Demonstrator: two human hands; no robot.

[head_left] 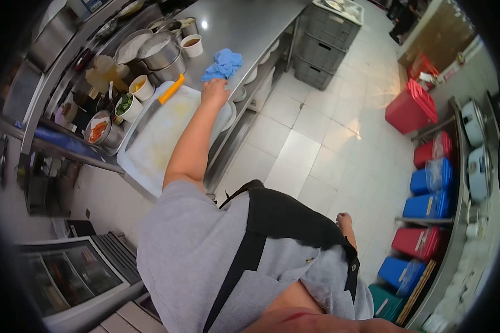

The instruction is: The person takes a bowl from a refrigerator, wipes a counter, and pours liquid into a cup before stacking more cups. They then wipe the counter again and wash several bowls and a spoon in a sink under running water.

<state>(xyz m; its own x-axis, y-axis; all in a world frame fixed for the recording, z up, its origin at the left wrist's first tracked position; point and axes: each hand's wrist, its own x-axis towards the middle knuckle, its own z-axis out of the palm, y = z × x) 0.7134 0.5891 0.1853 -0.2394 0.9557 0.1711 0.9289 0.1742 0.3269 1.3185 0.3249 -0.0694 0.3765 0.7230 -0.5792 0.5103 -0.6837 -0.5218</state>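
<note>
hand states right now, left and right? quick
Left hand: stretched out to the blue cloth on the steel counter, fingers at its edge; grip cannot be told.
Right hand: down at the side, curled shut, holding nothing visible.

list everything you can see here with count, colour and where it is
cloth: 1, blue, on the steel counter under the reaching hand
cutting board: 1, white, near counter edge
knife: 1, orange handle, on the board
counter: 1, steel, upper left
cups: 3 seen, white, with sauce or chopped food, beside the board
metal bowls: several, steel, behind the board
crates: a grey stack, at counter end
bins: several, red and blue, on right shelves
floor: white tiles, centre
apron: 1, black, over grey shirt
left hand: on the cloth
right hand: closed, at the person's side, holding nothing visible
</note>
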